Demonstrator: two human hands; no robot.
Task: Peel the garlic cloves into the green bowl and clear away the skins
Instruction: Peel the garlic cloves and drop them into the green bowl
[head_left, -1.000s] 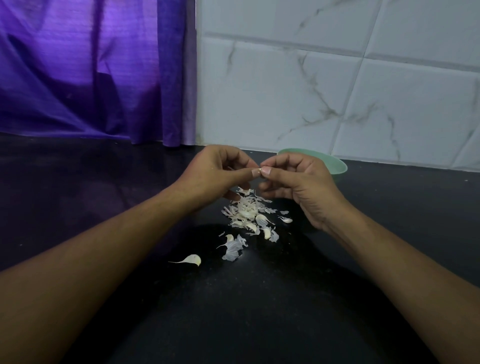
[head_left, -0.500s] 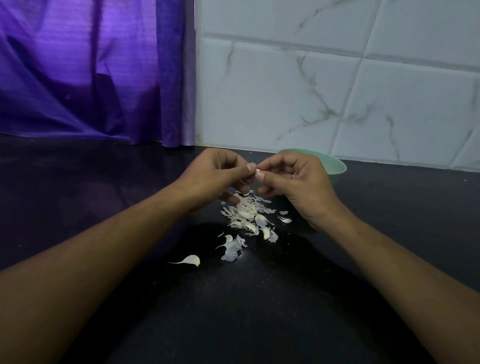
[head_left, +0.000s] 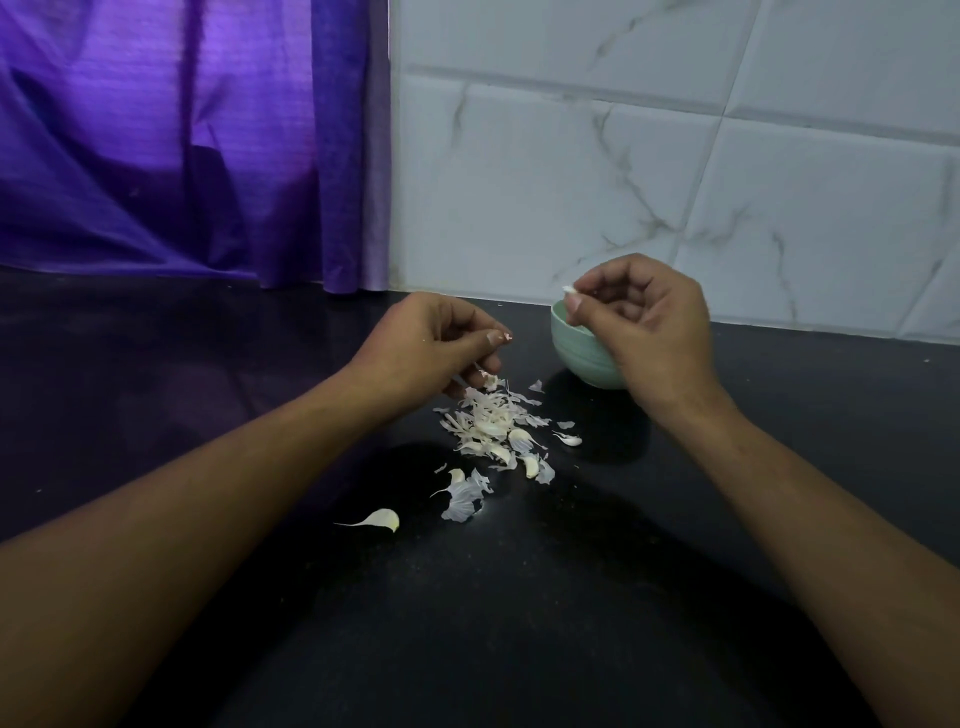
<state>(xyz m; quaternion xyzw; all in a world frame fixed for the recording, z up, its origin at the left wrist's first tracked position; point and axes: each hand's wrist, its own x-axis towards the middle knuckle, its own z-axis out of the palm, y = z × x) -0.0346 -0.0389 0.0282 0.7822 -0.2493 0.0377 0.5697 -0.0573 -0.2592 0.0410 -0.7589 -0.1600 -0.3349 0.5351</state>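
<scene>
Garlic cloves first: nearest to me, one unpeeled lone clove (head_left: 382, 519) lies by itself on the black countertop (head_left: 467, 649), tail pointing left. Both forearms run off the bottom edge, so no elbows in shot. Just past the lone clove is a papery skin piece (head_left: 462, 501), then the main pile (head_left: 488, 426) of skins with a few cloves mixed in. It's a jumble and I can't count them.

Left hand (head_left: 426, 348) hovers right over the pile's far edge. Its fingers are curled in, thumb pressed to the forefinger, pinching what looks like a tiny scrap of skin (head_left: 508, 338). It's too small to be sure. The lower fingers hide part of the pile.

Right hand (head_left: 644, 322) is up over the green bowl (head_left: 574, 358), thumb and forefinger clamped on a small white bit (head_left: 569, 289), the other fingers curled. Most of that bit is buried in the fingertips, so I can't say if it's fully peeled. This hand covers the bowl's right side, and I can't see inside the bowl.

Behind it all are a purple curtain (head_left: 182, 145) on the left and a marbled tile wall (head_left: 649, 182) on the right.

Half a second ago both hands were pinched together above the pile and the bowl was mostly hidden behind the right one. Now they're well apart, and the right has gone over to the bowl. The pile and the lone clove haven't budged.
</scene>
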